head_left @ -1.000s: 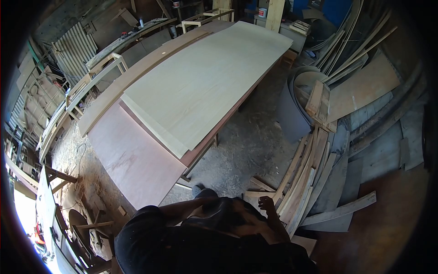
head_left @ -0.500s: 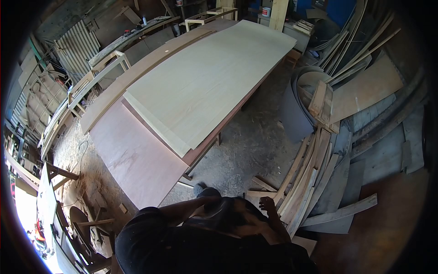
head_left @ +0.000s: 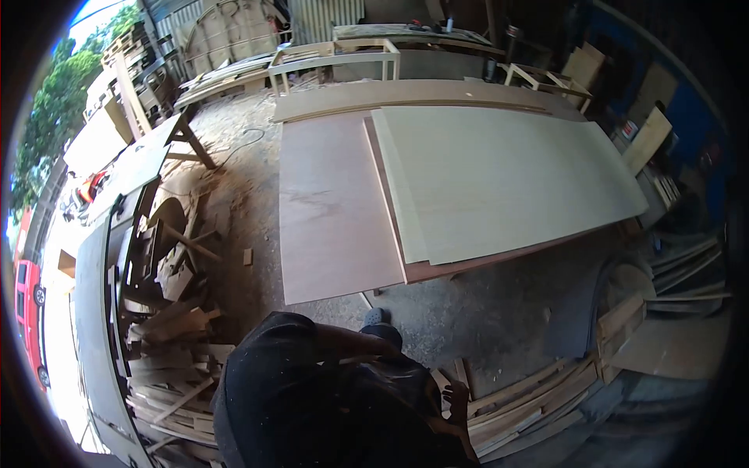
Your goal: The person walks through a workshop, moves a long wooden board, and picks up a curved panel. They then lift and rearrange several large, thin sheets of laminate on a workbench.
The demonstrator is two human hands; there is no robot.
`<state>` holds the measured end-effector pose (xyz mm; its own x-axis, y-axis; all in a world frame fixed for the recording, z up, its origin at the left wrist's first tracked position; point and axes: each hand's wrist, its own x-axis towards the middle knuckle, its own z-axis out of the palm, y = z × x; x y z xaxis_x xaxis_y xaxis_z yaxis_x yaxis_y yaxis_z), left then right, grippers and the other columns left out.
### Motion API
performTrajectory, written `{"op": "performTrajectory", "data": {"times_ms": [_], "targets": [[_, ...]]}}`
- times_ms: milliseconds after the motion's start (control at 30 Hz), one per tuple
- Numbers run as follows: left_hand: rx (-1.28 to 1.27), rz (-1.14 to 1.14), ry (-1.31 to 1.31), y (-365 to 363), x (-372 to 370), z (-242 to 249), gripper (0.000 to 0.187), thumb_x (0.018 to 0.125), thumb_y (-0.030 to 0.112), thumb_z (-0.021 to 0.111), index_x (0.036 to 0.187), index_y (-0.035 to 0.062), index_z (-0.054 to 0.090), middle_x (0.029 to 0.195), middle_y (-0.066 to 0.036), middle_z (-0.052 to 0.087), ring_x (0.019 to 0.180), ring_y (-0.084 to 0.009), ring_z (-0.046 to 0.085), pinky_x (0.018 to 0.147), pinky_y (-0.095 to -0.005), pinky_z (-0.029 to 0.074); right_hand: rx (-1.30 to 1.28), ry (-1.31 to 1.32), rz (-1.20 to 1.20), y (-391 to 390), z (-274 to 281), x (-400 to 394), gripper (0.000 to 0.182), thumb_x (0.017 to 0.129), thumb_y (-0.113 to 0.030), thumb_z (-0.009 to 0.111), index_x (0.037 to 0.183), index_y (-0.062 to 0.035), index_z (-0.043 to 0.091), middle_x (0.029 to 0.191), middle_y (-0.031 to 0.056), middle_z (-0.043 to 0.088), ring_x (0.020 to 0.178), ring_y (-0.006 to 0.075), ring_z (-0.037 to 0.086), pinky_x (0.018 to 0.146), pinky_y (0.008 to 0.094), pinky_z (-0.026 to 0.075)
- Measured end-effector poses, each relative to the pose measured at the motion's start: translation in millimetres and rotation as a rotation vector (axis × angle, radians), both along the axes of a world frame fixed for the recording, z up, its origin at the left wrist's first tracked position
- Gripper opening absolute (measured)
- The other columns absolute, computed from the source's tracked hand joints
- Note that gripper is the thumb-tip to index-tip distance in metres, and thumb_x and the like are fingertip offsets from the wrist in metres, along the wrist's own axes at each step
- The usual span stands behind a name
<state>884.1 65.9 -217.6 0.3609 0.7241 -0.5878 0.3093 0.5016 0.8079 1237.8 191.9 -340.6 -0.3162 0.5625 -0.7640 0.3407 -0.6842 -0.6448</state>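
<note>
While flat pale sheets (head_left: 515, 179) overlap | right grip (head_left: 456, 396) half-open | left grip hidden, can't tell

At two o'clock, a pale sheet (head_left: 515, 183) is lying over a pinkish board (head_left: 335, 207), whose bare part is showing toward eleven. A slatted wooden frame (head_left: 335, 58) is standing near twelve. The right hand (head_left: 455, 396) is hovering at five, fingers curling, near long timber strips (head_left: 538, 398). A shoe (head_left: 377, 316) is showing at six; a red vehicle (head_left: 30, 312) is sitting toward nine.
</note>
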Motion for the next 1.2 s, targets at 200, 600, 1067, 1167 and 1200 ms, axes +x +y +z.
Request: {"op": "performTrajectory", "data": {"times_ms": [200, 600, 1067, 1167, 1200], "targets": [[0.013, 0.147, -0.001, -36, -15, 0, 0.035, 0.083, 0.026, 0.046, 0.114, 0.0103, 0.048, 0.118, -0.009, 0.046, 0.11, -0.0209, 0.041, 0.094, -0.0324, 0.03, 0.047, -0.033, 0.22, 26, 20, -49, 0.024, 0.08, -0.023, 0.048, 0.094, -0.0026, 0.049, 0.073, 0.0094, 0.057, 0.055, 0.0169, 0.056, 0.044, 0.0259, 0.044], [0.133, 0.448, -0.029, -253, -69, -28, 0.035, 0.084, 0.027, 0.045, 0.114, 0.0097, 0.048, 0.119, -0.009, 0.045, 0.111, -0.0208, 0.04, 0.094, -0.032, 0.029, 0.106, 0.409, 0.824, -85, 170, -297, 0.025, 0.083, -0.019, 0.05, 0.103, -0.0044, 0.048, 0.088, 0.0086, 0.056, 0.066, 0.0138, 0.054, 0.057, 0.0242, 0.044], [0.1, 0.703, -0.056, -522, -89, -52, 0.036, 0.085, 0.028, 0.044, 0.114, 0.009, 0.048, 0.119, -0.009, 0.044, 0.111, -0.0207, 0.039, 0.095, -0.0316, 0.028, 1.262, -0.551, 1.257, -201, 169, -571, 0.06, 0.069, -0.034, 0.061, 0.116, -0.0079, 0.036, 0.117, 0.0198, 0.04, 0.114, 0.0352, 0.033, 0.095, 0.0447, 0.026], [0.069, 0.725, -0.066, -560, -79, -57, 0.036, 0.085, 0.029, 0.043, 0.114, 0.0088, 0.047, 0.12, -0.009, 0.044, 0.111, -0.0207, 0.039, 0.095, -0.0315, 0.028, 1.306, -0.696, 1.221, -215, 171, -579, 0.064, 0.068, -0.033, 0.063, 0.117, -0.008, 0.03, 0.118, 0.0216, 0.038, 0.114, 0.0364, 0.033, 0.095, 0.0449, 0.027], [0.064, 0.731, -0.079, -564, -84, -56, 0.036, 0.085, 0.029, 0.043, 0.114, 0.0088, 0.047, 0.12, -0.009, 0.044, 0.111, -0.0207, 0.039, 0.095, -0.0315, 0.028, 1.301, -0.699, 1.238, -213, 172, -584, 0.064, 0.068, -0.033, 0.063, 0.117, -0.008, 0.03, 0.118, 0.0216, 0.038, 0.114, 0.0364, 0.033, 0.095, 0.0449, 0.027]]}}
